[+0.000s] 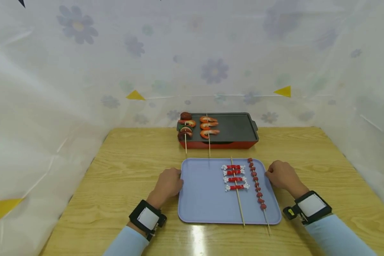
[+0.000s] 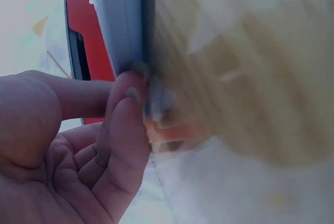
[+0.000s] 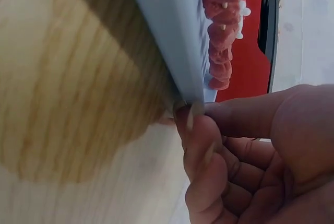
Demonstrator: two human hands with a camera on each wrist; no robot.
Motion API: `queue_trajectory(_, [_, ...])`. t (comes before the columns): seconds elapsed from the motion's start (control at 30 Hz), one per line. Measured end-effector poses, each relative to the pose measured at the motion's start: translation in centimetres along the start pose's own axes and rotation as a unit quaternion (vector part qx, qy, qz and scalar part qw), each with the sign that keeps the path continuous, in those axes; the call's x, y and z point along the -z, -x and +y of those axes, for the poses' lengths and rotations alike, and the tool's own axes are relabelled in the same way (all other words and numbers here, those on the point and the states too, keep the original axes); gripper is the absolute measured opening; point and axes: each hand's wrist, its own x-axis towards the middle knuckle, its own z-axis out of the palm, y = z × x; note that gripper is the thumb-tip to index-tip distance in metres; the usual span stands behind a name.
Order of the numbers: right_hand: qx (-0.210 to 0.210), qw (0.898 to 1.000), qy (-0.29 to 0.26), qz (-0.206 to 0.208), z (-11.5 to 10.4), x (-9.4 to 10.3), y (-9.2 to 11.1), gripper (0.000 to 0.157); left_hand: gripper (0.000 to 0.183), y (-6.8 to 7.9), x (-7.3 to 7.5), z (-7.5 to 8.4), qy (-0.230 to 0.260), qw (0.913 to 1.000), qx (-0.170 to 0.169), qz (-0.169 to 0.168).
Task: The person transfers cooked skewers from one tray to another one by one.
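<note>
Here, tray [image 1: 204, 199] in both hands' [image 1: 169, 183] [image 1: 284, 174] pinch

Wood-grain table [image 1: 115, 177], black-and-red grill [image 1: 236, 128], lavender tray [image 1: 204, 199]

A grill pan [image 1: 235, 129] stands at the back of the table [image 1: 124, 185], a mixed skewer [image 1: 186, 129] on its left end and a shrimp skewer [image 1: 208, 125] just right of that. Before it is a tray [image 1: 208, 195], between the left hand [image 1: 169, 183] and the right hand [image 1: 283, 175]; on its right half, a four-roll skewer [image 1: 234, 179] lies left of a meat-chunk skewer [image 1: 257, 189].
</note>
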Motion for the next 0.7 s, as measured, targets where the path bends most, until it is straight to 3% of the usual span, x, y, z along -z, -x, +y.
queue_trajectory(0.1, [-0.003,1.000,0.000,-0.015,-0.1,0.2,-0.1,0.020,0.010,-0.1,0.4,0.5,-0.016,0.9998,-0.003,0.012])
queue_trajectory(0.2, [-0.004,1.000,-0.001,-0.030,0.0,0.3,-0.2,0.019,0.012,-0.2,1.0,1.9,-0.034,0.9976,-0.029,0.054])
queue_trajectory(0.3, [-0.005,0.999,-0.005,-0.038,0.2,0.4,-0.3,0.020,0.020,-0.6,1.3,4.4,-0.012,0.9935,-0.066,0.092])
queue_trajectory(0.43, [0.003,1.000,-0.010,-0.028,0.5,0.3,-0.5,0.020,0.022,-2.0,1.0,7.3,0.042,0.9884,-0.090,0.115])
queue_trajectory(0.57, [0.001,1.000,-0.011,-0.022,0.4,0.0,-0.5,0.020,0.018,-4.0,0.3,9.0,0.057,0.9864,-0.084,0.130])
queue_trajectory(0.7, [-0.004,1.000,0.002,-0.013,0.1,-0.5,-0.4,0.021,0.026,-6.0,-0.3,9.6,0.081,0.9858,-0.051,0.138])
